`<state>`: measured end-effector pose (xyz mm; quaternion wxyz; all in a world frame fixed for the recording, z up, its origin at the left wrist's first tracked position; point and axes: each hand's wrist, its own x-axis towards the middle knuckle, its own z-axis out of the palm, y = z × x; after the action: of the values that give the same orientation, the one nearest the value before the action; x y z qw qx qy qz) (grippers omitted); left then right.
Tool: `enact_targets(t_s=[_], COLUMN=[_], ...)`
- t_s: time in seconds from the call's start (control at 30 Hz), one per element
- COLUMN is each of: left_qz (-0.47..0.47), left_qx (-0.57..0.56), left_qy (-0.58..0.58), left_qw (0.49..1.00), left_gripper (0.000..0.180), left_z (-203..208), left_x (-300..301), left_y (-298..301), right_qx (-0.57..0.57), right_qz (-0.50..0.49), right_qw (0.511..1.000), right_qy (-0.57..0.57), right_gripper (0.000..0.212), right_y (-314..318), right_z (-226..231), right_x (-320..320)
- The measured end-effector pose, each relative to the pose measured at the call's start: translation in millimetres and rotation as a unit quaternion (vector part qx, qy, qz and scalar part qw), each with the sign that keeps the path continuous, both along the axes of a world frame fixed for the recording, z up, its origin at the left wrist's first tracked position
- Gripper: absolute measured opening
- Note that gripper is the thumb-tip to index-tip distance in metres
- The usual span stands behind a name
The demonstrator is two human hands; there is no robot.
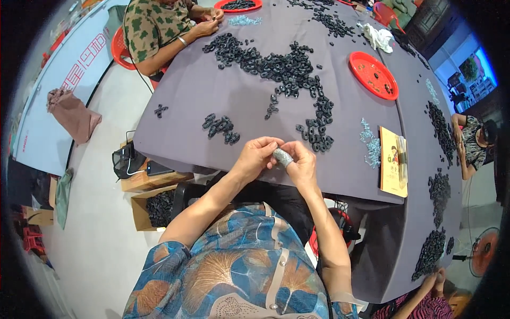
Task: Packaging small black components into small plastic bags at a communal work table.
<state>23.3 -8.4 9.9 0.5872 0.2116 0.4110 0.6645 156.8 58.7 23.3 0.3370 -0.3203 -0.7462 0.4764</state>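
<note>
Both my hands meet just over the near edge of the grey-covered table (180,106). My left hand (256,159) is closed, its thumb and fingertips pressed together. Against it, my right hand (302,167) is also closed, and a silvery grey sleeve or wrap (282,156) covers one of its digits. Whatever the fingertips hold is hidden or too small to make out. Just beyond my hands lies a cluster of small black plastic pieces (319,139). A smaller group of the same black pieces (220,128) sits to the left, and a larger pile (287,66) spreads farther back.
Right of my hands are small clear bluish parts (370,142) and a yellow booklet (392,165) carrying a clear tube. A red tray (373,75) stands beyond. Other people work at the far left, far right and lower right. Below the left edge sits a cardboard box (139,212).
</note>
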Motion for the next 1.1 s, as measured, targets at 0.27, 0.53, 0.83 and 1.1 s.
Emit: enact_targets(t_s=[0.27,0.53,0.83,1.1], left_qz=[0.103,0.113,0.105,0.152], left_qx=[0.022,0.026,0.042,0.014], left_qy=[-0.084,-0.119,-0.096,-0.072], left_qw=[0.991,0.986,0.989,0.986], left_gripper=[0.019,0.017,0.017,0.013], left_z=[-6,-6,-8,-2], left_x=[-25,-22,-20,-12], left_y=[-7,-5,-5,0], right_qx=[0.147,0.315,0.328,-0.117], right_qz=[0.031,0.037,0.04,0.01], right_qw=[0.987,0.931,0.916,0.992], right_qy=[-0.056,-0.18,-0.226,-0.034], right_gripper=[0.022,0.029,0.014,0.005], right_y=[23,58,63,17], right_z=[8,4,-5,13], right_x=[-22,-77,-74,-17])
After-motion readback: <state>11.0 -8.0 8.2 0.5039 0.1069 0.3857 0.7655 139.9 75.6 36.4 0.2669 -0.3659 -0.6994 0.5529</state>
